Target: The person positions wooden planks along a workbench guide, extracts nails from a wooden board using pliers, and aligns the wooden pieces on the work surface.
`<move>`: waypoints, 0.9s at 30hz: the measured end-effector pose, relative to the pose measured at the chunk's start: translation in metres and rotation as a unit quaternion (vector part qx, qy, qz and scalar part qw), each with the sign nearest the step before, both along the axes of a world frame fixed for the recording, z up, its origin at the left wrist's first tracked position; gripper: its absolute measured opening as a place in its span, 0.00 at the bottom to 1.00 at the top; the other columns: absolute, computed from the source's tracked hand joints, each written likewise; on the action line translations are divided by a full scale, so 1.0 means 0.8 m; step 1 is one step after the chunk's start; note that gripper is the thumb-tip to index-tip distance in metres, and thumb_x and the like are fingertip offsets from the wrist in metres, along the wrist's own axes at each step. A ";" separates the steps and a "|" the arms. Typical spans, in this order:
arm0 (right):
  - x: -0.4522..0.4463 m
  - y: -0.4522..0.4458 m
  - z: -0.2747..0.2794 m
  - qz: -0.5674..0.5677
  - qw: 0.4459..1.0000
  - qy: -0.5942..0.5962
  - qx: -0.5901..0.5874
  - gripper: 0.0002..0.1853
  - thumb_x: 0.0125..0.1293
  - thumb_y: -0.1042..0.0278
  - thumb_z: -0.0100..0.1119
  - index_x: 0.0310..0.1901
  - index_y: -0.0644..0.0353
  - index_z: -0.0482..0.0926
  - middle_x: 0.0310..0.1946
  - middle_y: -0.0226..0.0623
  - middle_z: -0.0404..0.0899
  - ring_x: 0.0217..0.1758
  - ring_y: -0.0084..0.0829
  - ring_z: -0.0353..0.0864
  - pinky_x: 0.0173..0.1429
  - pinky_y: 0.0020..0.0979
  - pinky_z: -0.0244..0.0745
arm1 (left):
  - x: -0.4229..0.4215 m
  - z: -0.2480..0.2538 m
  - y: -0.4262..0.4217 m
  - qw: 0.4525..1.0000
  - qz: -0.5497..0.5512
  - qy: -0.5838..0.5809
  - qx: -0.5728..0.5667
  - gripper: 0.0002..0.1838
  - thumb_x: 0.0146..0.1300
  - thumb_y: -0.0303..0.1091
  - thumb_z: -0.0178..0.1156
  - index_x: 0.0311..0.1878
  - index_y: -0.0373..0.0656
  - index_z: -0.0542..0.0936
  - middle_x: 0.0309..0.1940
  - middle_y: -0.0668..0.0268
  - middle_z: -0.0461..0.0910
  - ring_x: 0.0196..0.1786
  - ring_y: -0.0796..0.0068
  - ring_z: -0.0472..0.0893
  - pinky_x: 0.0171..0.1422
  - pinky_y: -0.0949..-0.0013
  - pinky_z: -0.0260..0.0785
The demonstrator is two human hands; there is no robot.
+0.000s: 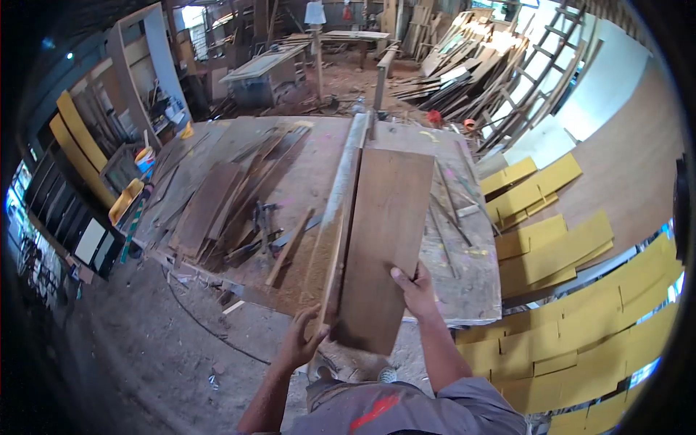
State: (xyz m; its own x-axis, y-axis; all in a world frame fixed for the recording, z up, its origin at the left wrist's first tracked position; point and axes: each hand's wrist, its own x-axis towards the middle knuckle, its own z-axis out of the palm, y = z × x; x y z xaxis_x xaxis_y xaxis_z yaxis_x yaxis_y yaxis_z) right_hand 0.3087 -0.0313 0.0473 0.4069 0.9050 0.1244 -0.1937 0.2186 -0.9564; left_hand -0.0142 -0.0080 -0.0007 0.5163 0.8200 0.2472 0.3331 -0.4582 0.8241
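Observation:
A wide, flat brown wooden board (388, 225) lies lengthwise in front of me, its near end reaching past the worktable's edge. My right hand (415, 291) is closed on the board's right edge, thumb on the upper face and fingers mostly hidden beneath. Along the board's left side runs a long, narrow timber (346, 192), pale on top and dark on its side. My left hand (301, 339) is at the near end of this timber, fingers bent around it and thumb towards the board. Sawdust (309, 279) lies left of the timber.
The large worktable (330, 156) carries dark planks (210, 199), a loose wooden strip (290, 248), metal tools (264, 225) and thin sticks (451, 217). Yellow boards (558, 264) are spread on the right. A cable (206, 328) crosses the dusty floor on the left. Scrap timber (464, 72) leans behind.

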 end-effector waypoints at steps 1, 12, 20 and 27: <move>0.035 -0.030 0.010 -0.006 0.996 -0.089 -0.001 0.20 0.75 0.70 0.71 0.64 0.65 0.82 0.55 0.32 0.88 0.58 0.24 0.84 0.66 0.32 0.79 | 0.031 0.013 -0.006 0.987 -0.030 -0.098 -0.123 0.33 0.82 0.55 0.57 0.75 0.36 0.73 0.63 0.54 0.83 0.66 0.59 0.82 0.76 0.56 0.69; 0.249 -0.204 0.101 -0.278 0.671 -0.672 0.142 0.29 0.54 0.85 0.74 0.53 0.36 0.93 0.66 0.35 0.85 0.77 0.47 0.75 0.83 0.55 0.66 | 0.244 0.061 -0.072 0.818 -0.163 -0.250 -0.491 0.36 0.78 0.53 0.66 0.74 0.31 0.74 0.49 0.60 0.88 0.49 0.67 0.88 0.63 0.66 0.80; 0.265 -0.177 0.043 -0.270 0.932 -0.235 0.055 0.29 0.74 0.50 0.65 0.70 0.56 0.80 0.68 0.45 0.80 0.72 0.41 0.79 0.76 0.43 0.74 | 0.314 0.043 -0.117 0.814 -0.229 -0.278 -0.456 0.21 0.75 0.41 0.71 0.60 0.35 0.80 0.48 0.67 0.85 0.50 0.76 0.84 0.57 0.66 0.78; 0.166 -0.155 0.037 0.036 0.963 0.257 0.069 0.32 0.77 0.43 0.61 0.70 0.61 0.78 0.64 0.45 0.82 0.67 0.39 0.82 0.72 0.41 0.76 | 0.315 0.058 -0.105 0.757 -0.287 -0.277 -0.517 0.32 0.75 0.41 0.71 0.73 0.32 0.73 0.64 0.60 0.83 0.66 0.68 0.83 0.72 0.61 0.75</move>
State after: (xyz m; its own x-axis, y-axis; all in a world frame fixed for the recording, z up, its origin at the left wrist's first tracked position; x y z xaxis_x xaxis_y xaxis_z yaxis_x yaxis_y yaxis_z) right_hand 0.4419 -0.1555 0.0766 0.3832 0.9226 0.0443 -0.6535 0.3047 -0.6929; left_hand 0.2380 -0.0922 0.0453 0.9130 0.4029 -0.0635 -0.2055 0.5889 0.7816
